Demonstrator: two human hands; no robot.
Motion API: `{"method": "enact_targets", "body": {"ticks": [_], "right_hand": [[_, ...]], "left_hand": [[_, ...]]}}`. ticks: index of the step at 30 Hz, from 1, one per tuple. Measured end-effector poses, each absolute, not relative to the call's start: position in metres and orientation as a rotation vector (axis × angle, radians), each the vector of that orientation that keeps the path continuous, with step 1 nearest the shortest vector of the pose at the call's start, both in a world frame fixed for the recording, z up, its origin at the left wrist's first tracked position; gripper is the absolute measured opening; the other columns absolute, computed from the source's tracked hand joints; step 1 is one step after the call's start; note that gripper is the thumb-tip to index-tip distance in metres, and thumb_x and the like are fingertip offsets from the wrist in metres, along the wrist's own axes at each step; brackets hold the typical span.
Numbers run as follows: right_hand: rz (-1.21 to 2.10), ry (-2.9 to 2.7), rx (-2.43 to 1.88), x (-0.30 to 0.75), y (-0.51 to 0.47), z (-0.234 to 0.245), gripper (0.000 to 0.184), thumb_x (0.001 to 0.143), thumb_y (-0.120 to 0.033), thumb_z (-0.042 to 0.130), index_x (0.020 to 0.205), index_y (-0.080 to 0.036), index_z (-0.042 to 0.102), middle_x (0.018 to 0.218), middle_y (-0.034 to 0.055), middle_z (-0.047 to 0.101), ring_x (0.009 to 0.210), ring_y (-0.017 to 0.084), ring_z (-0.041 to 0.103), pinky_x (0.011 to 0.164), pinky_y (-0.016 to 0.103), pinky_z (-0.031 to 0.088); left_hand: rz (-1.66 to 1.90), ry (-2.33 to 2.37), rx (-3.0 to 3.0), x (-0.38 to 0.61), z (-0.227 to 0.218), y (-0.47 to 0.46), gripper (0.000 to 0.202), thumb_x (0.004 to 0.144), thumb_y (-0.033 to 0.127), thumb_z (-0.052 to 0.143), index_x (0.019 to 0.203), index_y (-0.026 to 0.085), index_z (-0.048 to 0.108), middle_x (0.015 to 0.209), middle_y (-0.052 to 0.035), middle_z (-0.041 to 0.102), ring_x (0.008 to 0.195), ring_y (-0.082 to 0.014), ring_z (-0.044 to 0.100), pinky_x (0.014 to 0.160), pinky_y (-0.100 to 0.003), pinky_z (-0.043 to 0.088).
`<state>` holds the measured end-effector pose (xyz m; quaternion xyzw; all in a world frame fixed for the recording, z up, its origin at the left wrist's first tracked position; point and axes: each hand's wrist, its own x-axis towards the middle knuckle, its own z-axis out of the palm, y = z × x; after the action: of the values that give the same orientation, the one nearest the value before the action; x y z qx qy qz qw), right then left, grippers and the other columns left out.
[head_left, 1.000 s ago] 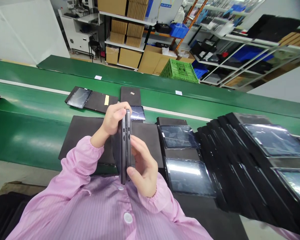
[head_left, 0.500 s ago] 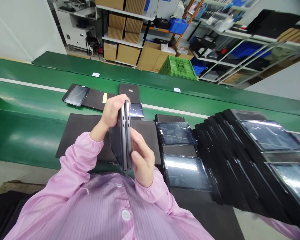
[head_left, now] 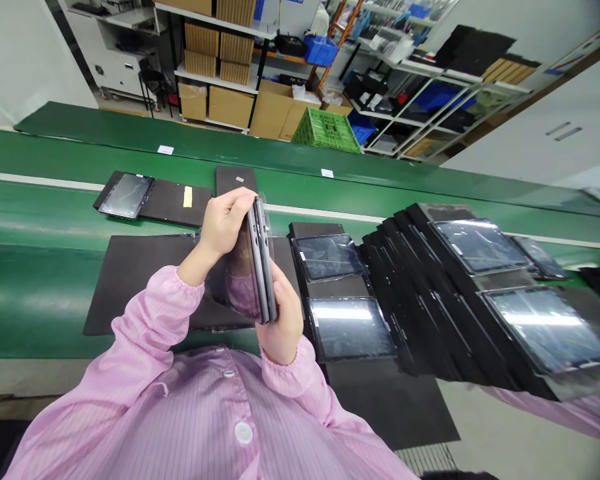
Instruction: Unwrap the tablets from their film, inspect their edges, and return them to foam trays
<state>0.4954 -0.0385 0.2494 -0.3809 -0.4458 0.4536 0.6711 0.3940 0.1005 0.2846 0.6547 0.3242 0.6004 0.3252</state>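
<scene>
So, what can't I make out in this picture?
All in the head view:
Inner faces of the two tablet-like devices: hidden, since they sit side by side and are seen edge-on.
Right hand: partly hidden behind those devices.
Yellow sticker: any writing is too small to read.
Pink sleeve at lower right: blurred and cut off by the frame's edge.

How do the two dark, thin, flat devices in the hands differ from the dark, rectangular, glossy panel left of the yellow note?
The two dark, thin devices are held edge-up by the left hand and right hand; the glossy panel lies on a black slab. The devices form a pair; the panel is single. Both look dark and thin.
</scene>
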Motion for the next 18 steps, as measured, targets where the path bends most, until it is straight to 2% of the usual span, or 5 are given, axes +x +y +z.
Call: {"method": "enact_targets", "body": {"ticks": [11, 18], "right_hand": [[1.021, -1.081, -0.896, 0.496, -0.043, 0.253, 0.042, 0.098, -0.041, 0.045, 0.132, -0.025, 0.064, 0.140, 0.0028, 0.062, 0.135, 0.027, 0.053, 0.119, 0.049, 0.037], [1.100, -1.122, -0.805, 0.494, -0.042, 0.257, 0.040, 0.098, -0.037, 0.047, 0.134, -0.027, 0.063, 0.143, 0.0008, 0.060, 0.139, 0.026, 0.049, 0.121, 0.049, 0.034]], "left_hand": [[1.599, 0.803, 1.687, 0.392, 0.287, 0.096, 0.047, 0.093, 0.052, 0.046, 0.068, 0.019, 0.066, 0.065, -0.0013, 0.063, 0.061, -0.0138, 0.055, 0.061, -0.027, 0.044], [1.649, 0.818, 1.651, 0.384, 0.286, 0.094, 0.046, 0.093, 0.053, 0.046, 0.068, 0.019, 0.065, 0.062, -0.0008, 0.061, 0.057, -0.0136, 0.053, 0.057, -0.028, 0.043]]}}
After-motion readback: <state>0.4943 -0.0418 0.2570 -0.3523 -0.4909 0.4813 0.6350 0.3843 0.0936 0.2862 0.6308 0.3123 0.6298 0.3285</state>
